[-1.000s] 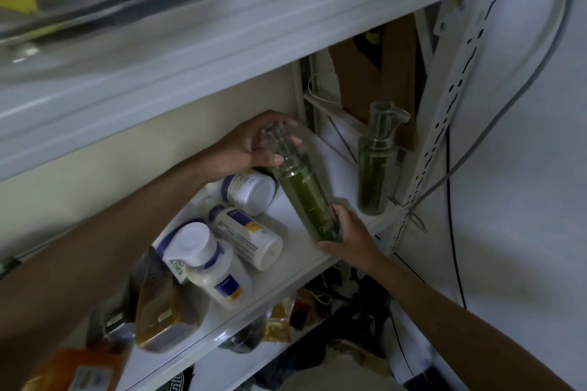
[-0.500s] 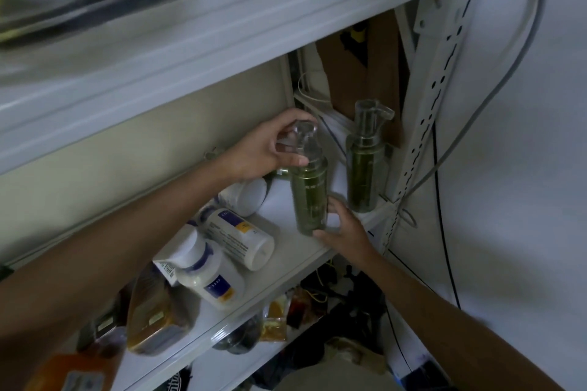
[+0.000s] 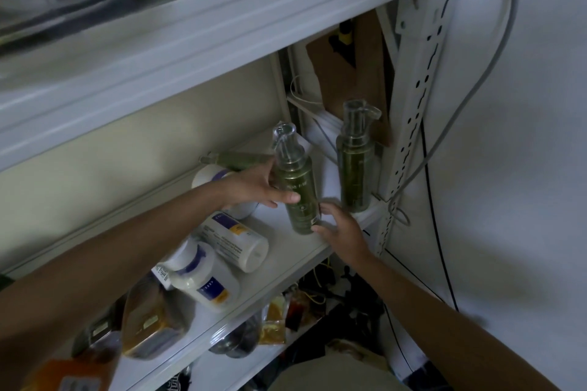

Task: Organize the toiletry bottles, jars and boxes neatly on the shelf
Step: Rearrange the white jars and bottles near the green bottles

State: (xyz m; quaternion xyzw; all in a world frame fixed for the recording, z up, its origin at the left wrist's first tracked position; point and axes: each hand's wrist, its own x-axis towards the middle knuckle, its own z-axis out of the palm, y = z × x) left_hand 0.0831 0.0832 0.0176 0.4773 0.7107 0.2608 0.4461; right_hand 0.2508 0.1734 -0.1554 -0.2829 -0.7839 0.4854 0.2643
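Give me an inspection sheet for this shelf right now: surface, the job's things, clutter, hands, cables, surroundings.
Surface: white shelf, partly bare.
Job's things: green pump bottle near upright between the hands; second pump bottle upright at the right end; two white jars on their sides; amber bottle further left.
Clutter: packets on the lower shelf.
Hands: left hand, fingers straight against the green pump bottle; right hand at its base, grip unclear.
Cables: grey cable and black cable along the wall.
Surroundings: perforated upright, cardboard, upper shelf.
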